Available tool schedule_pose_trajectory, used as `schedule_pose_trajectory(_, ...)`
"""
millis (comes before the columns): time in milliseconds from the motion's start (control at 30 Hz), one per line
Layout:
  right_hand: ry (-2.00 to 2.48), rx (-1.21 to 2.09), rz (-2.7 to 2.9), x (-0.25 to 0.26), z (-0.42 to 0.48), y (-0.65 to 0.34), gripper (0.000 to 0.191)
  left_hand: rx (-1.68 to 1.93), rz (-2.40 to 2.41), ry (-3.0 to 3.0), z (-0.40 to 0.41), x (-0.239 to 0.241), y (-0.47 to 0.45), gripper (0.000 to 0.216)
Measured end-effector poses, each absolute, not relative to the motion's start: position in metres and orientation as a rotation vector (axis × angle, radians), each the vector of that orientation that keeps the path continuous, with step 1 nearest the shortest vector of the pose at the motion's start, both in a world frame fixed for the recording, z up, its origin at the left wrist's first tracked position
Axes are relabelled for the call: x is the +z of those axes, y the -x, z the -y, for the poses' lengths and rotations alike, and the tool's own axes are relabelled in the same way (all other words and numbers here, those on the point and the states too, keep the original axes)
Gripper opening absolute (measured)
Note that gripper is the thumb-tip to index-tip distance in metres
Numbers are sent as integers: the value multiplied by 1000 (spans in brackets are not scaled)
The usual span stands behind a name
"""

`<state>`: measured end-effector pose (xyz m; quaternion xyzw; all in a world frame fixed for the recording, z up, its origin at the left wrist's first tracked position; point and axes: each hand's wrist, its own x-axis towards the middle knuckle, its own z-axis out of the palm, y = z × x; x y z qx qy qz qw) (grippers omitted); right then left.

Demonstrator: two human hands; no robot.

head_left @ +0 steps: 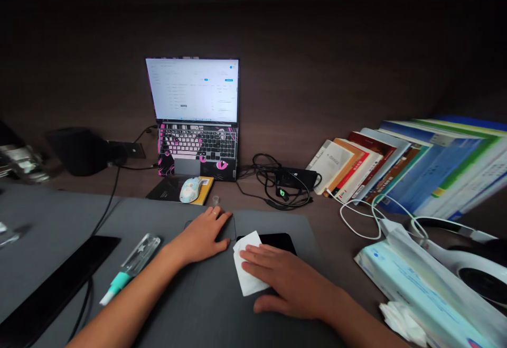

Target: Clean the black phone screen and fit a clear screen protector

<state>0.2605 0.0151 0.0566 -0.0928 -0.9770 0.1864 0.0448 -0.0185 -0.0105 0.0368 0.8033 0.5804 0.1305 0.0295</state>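
Note:
My right hand [287, 279] lies flat, fingers stretched out, pressing a white tissue [247, 263] against a black phone [277, 242] on the dark grey desk mat [190, 306]. My left hand [204, 234] rests on the mat just left of the phone, fingers loosely curled over a dark object I cannot make out. A clear spray bottle with a teal end [132, 266] lies on its side beside my left forearm.
An open laptop [196, 121] stands at the back with a mouse [190, 189] in front. A black charger with tangled cables [287, 181] lies to its right. Leaning books [396, 163], a tissue pack [420, 290] and white headphones [467, 263] fill the right. A black tablet [55, 284] lies left.

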Motion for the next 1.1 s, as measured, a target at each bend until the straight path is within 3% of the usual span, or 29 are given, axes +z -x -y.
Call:
schedule_pose_trajectory(267, 562, 289, 2830, 50, -26, -268, 29, 414, -1821, -2472, 10, 39, 21, 58)
schedule_pose_trajectory(600, 788, 356, 2812, 58, -33, -277, 13, 424, -1906, -2372, 10, 49, 12, 63)
schedule_pose_trajectory(900, 831, 590, 2828, 67, -46, -297, 11, 558, -1869, -2452, 7, 40, 13, 65)
schedule_pose_trajectory(1100, 757, 495, 2854, 70, -51, -300, 13, 761, -1916, -2522, 10, 51, 9, 63)
